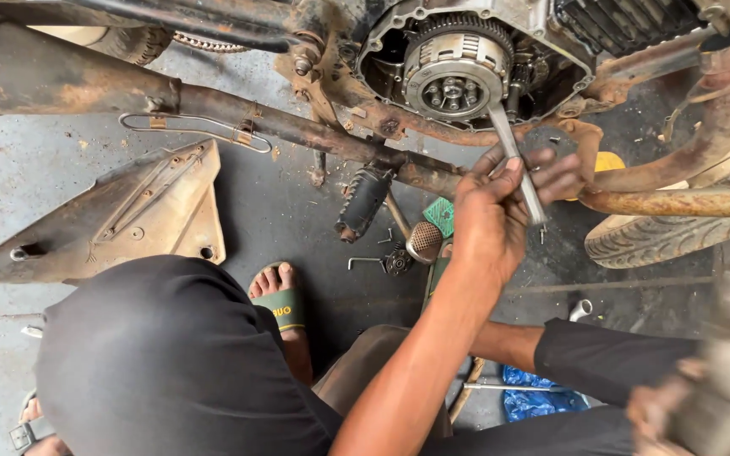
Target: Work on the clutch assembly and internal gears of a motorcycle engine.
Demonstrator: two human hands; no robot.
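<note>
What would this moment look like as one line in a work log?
left hand: grips wrench | wrench head: on clutch in open engine | right hand: blurred, lower right | kick lever: below frame | floor: loose parts

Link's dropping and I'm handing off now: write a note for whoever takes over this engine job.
Left hand: closed on the wrench, whose head sits at the clutch.
Right hand: blurred at lower right, grip unclear.
Done: engine side open, clutch exposed.
Left: clutch bolts in place; small gear lies loose on the floor below.
</note>
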